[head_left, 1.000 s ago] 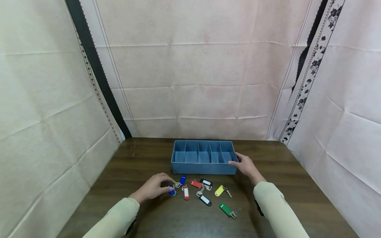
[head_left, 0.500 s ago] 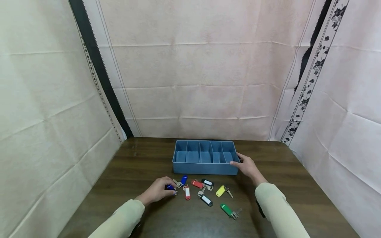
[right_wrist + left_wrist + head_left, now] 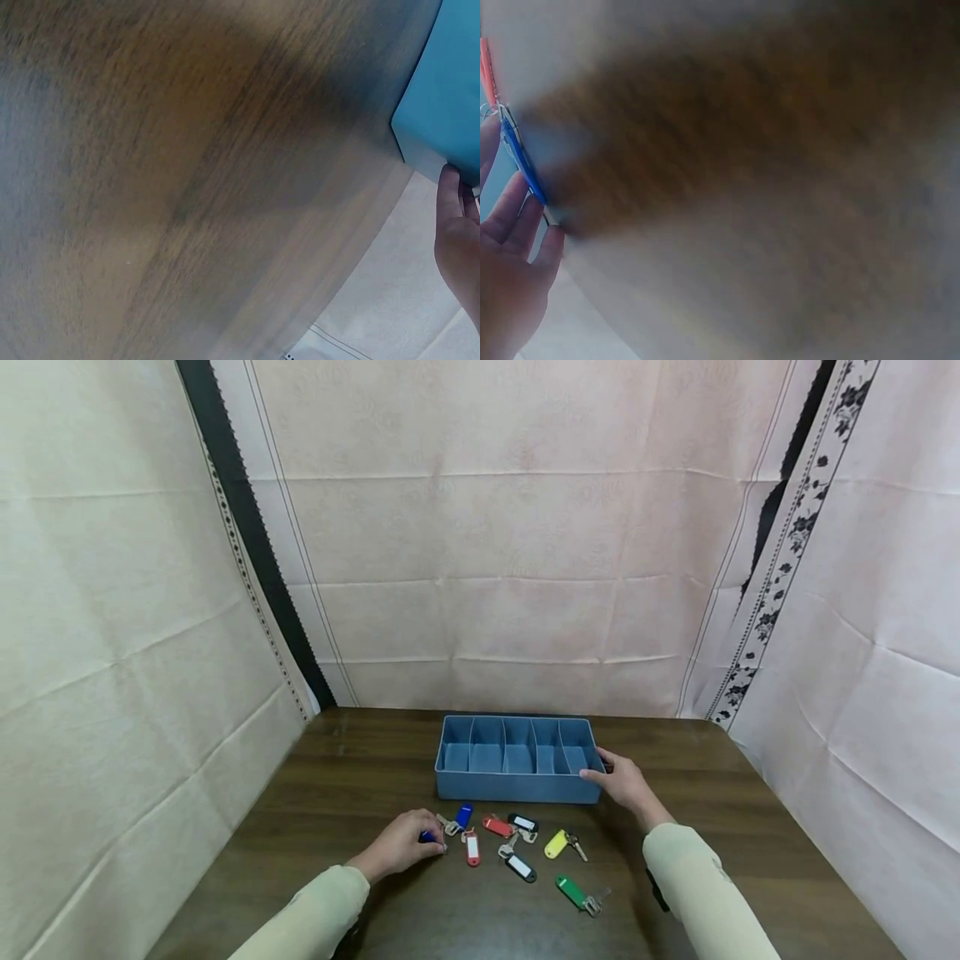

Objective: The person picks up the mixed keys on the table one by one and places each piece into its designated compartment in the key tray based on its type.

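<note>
In the head view my left hand (image 3: 401, 843) pinches a blue key tag (image 3: 427, 837) low over the table, left of the other keys. The left wrist view shows this blue tag as a thin edge-on strip (image 3: 523, 161) between thumb and fingers; the hand covers much of it in the head view. My right hand (image 3: 627, 784) grips the right end of a blue divided organizer box (image 3: 517, 789), thumb at its front wall and fingers along its side. The right wrist view catches the box's corner (image 3: 439, 112) with fingertips on it. Its visible compartments hold nothing.
Beside the left hand lie a second blue key tag (image 3: 463, 815) and a red one (image 3: 472, 850). Another red tag (image 3: 497, 826), two black tags (image 3: 521, 868), a yellow one (image 3: 556, 844) and a green one (image 3: 572, 891) spread rightward. Pale cloth (image 3: 480, 543) hangs behind.
The left hand has shifted slightly right, and its thumb and fingers have closed on the blue key tag. The right hand keeps its grip on the box.
</note>
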`<control>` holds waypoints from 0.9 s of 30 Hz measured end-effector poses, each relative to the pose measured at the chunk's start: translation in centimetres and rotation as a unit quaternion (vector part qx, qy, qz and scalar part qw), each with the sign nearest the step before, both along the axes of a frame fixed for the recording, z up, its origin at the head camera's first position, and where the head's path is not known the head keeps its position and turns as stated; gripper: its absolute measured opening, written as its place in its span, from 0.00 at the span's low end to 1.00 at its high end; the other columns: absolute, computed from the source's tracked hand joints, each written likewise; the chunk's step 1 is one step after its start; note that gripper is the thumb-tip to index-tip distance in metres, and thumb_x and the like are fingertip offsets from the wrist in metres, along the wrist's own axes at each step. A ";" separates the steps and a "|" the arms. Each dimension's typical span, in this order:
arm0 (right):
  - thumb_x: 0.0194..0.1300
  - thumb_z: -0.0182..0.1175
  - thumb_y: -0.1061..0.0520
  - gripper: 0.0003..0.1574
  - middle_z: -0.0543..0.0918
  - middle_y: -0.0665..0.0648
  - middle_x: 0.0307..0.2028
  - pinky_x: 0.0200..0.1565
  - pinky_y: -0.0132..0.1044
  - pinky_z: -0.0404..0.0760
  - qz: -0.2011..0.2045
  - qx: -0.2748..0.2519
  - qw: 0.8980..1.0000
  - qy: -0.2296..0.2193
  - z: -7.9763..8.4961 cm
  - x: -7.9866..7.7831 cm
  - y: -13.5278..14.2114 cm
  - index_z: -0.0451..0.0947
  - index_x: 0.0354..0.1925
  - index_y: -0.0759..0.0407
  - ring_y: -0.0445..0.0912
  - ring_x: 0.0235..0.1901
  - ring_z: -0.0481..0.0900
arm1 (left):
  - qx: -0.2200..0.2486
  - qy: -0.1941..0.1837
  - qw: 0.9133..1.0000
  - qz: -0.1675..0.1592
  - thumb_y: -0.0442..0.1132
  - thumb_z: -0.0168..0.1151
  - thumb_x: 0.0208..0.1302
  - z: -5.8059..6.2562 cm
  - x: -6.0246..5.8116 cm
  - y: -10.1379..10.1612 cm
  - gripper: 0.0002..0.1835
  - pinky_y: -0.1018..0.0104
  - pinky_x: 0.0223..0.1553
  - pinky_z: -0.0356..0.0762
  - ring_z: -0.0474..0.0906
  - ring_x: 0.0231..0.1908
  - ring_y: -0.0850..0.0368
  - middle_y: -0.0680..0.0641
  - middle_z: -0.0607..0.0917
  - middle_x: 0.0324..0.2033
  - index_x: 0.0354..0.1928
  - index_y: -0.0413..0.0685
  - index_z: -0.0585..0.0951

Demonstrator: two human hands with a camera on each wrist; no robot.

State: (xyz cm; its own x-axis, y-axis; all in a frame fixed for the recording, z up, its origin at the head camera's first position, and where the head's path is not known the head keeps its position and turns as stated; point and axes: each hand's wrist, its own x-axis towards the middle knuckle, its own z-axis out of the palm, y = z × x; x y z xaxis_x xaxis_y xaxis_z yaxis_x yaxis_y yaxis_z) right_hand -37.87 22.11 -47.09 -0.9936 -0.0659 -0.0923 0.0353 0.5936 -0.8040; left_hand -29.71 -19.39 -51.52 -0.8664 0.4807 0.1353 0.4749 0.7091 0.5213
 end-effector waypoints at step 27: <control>0.64 0.64 0.37 0.55 0.62 0.73 0.69 0.60 0.64 0.66 -0.008 0.004 1.000 0.014 -0.4 -0.2 0.0 0.54 0.76 0.61 0.70 0.66 0.63 | 0.158 -0.042 0.981 0.106 0.39 0.67 0.65 5.6 -0.4 0.3 0.06 0.38 0.59 0.69 0.75 0.54 0.47 0.47 0.82 0.50 0.30 0.58 0.85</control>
State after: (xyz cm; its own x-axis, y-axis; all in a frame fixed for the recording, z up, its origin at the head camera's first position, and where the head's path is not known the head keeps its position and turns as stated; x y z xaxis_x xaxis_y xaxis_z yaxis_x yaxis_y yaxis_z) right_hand -38.02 22.09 -47.48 -0.9967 -0.0486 -0.0648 0.0228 0.5996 -0.8000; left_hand -30.09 -19.10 -45.88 -0.9567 0.2345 0.1723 0.2803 0.5839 0.7619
